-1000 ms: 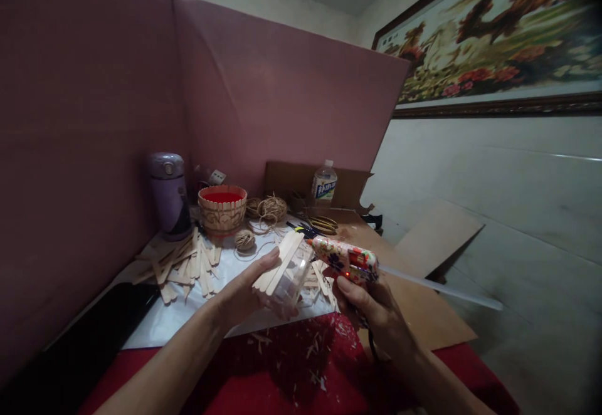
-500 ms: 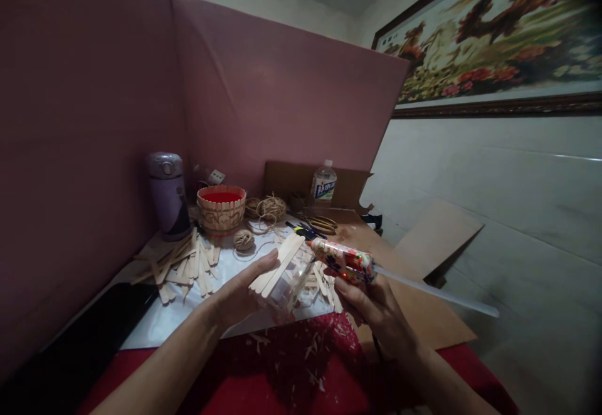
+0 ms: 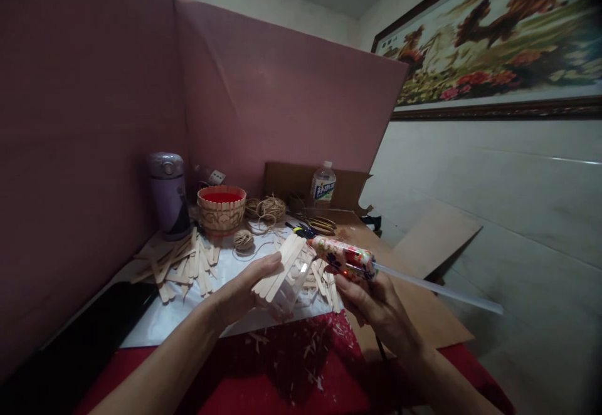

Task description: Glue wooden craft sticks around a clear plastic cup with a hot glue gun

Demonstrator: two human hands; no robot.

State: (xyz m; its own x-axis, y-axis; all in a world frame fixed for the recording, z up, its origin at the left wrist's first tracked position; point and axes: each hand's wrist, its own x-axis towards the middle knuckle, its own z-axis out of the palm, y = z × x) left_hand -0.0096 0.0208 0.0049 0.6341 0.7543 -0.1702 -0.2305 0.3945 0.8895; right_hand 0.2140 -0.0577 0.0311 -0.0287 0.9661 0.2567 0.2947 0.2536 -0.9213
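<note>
My left hand (image 3: pixel 242 289) is closed round a clear plastic container (image 3: pixel 286 293), its thumb resting on pale wooden craft sticks (image 3: pixel 279 267) that lie side by side along the container's upper face. In my right hand (image 3: pixel 371 302) is a flower-patterned hot glue gun (image 3: pixel 343 255), gripped by the handle, with a small red light glowing. A long translucent glue stick (image 3: pixel 442 288) juts out of its back end. The gun's nozzle points left, close to the upper end of the craft sticks; whether it touches them I cannot tell.
Loose craft sticks (image 3: pixel 197 264) lie on white paper (image 3: pixel 145 333). Behind stand a purple flask (image 3: pixel 168 195), a stick-covered bowl (image 3: pixel 221 211) with red inside, twine (image 3: pixel 270 208), a twine ball (image 3: pixel 243 240), scissors (image 3: pixel 322 224) and a plastic bottle (image 3: pixel 323 184). Cardboard (image 3: pixel 423 315) lies at right.
The container has turned slightly in my left hand, so the craft sticks face me a little more. The glue gun stays close to the sticks' upper end, nearly unmoved.
</note>
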